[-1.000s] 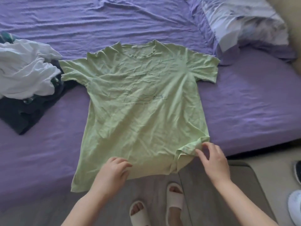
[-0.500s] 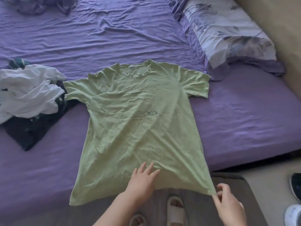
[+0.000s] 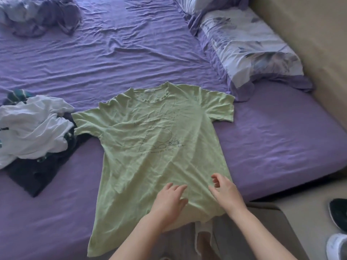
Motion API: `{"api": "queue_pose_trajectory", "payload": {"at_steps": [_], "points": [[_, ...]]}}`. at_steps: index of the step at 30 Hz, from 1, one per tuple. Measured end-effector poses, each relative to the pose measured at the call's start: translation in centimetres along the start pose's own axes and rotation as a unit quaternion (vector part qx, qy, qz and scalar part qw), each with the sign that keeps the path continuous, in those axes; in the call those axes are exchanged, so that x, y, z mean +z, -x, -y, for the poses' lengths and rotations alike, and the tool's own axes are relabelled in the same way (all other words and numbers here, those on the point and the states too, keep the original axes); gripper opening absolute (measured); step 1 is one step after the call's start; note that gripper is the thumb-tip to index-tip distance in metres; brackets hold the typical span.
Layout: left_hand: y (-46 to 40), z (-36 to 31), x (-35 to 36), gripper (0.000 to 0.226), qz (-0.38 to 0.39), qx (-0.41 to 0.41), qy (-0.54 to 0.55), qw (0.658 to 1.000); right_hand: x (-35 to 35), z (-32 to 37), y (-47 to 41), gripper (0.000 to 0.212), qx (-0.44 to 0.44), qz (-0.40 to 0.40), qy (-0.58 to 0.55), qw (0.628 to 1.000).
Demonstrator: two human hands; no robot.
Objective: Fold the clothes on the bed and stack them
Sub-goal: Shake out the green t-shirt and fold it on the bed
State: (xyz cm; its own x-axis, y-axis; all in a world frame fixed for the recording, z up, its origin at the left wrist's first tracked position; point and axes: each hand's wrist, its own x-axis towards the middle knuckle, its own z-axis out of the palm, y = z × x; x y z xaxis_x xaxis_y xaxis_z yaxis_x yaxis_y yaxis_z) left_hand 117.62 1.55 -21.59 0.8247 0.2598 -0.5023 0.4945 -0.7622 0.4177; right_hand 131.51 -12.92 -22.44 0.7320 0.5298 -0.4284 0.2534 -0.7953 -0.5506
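Observation:
A light green T-shirt (image 3: 155, 139) lies spread front-up on the purple bed (image 3: 272, 147), neck away from me, its hem hanging over the near edge. My left hand (image 3: 170, 200) rests flat on the lower part of the shirt with fingers spread. My right hand (image 3: 225, 192) hovers just right of it over the shirt's lower right, fingers loosely bent and holding nothing. A heap of unfolded clothes sits at the left: a crumpled white garment (image 3: 32, 130) on top of a dark one (image 3: 35, 173).
A floral pillow (image 3: 247, 47) lies at the bed's right side against a beige wall. A bunched purple blanket (image 3: 37, 14) sits at the far left corner. Shoes (image 3: 338, 214) stand on the floor at the right. A grey mat lies under my feet.
My right hand let go of the shirt's lower right corner and moved up onto the shirt beside my left hand. The hem now lies flatter. The view tilted further up the bed.

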Motion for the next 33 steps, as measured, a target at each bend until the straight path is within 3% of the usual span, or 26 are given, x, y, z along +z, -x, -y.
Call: {"api": "queue_pose_trajectory", "payload": {"at_steps": [9, 15, 22, 25, 27, 30, 33], "points": [[-16.1, -3.5, -5.9, 0.051, -0.030, 0.012, 0.008, 0.999, -4.4, 0.0, -14.4, 0.030, -0.019, -0.021, -0.074, 0.997], [-28.3, -7.0, -9.9, 0.048, -0.090, 0.057, 0.000, 0.994, -9.3, -2.1, -25.8, 0.029, -0.005, -0.101, -0.074, 0.992], [-35.6, -8.3, -10.2, 0.039, -0.104, 0.048, -0.034, 0.993, -12.2, -2.5, -35.4, 0.049, 0.065, -0.151, -0.061, 0.984], [-36.3, -8.2, -10.3, 0.045, -0.068, 0.017, 0.025, 0.997, -11.5, -1.9, -36.3, 0.061, 0.128, -0.131, -0.065, 0.981], [-36.6, -7.5, -10.7, 0.045, -0.062, 0.003, 0.089, 0.994, -11.4, -1.2, -36.1, 0.056, 0.136, -0.114, -0.091, 0.980], [-36.5, -5.7, -12.7, 0.039, -0.101, -0.025, 0.240, 0.965, -11.8, 1.1, -35.3, 0.049, 0.088, -0.119, -0.147, 0.978], [-35.7, -2.9, -15.2, 0.033, -0.119, -0.097, 0.371, 0.916, -11.1, 5.3, -33.7, 0.056, -0.018, -0.105, -0.131, 0.986]]}}
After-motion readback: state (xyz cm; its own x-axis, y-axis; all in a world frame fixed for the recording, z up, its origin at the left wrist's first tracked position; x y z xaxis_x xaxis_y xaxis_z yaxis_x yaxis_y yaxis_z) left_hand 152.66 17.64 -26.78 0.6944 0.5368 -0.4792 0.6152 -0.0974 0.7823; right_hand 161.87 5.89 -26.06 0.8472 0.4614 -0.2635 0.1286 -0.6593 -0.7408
